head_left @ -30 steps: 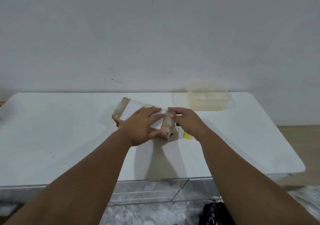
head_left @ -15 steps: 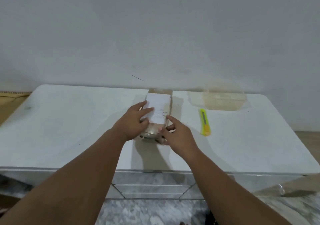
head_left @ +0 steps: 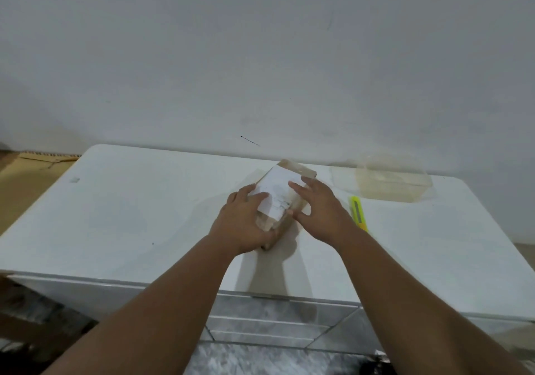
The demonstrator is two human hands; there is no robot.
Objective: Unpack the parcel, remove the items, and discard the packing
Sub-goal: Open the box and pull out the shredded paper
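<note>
A brown taped parcel [head_left: 282, 185] with a white paper label lies on the white table [head_left: 139, 209], its long side pointing away from me. My left hand [head_left: 243, 224] wraps around its near left corner and grips it. My right hand [head_left: 321, 207] rests against the parcel's right side with the fingers spread over the top. The near end of the parcel is hidden under both hands.
A yellow utility knife [head_left: 359, 211] lies just right of my right hand. A clear plastic container [head_left: 390, 182] stands at the back right by the wall. Flattened cardboard [head_left: 34, 163] lies on the floor to the left.
The parcel has turned from lying crosswise to pointing away from me. My right hand moved from the near end to the right side. The view shifted left.
</note>
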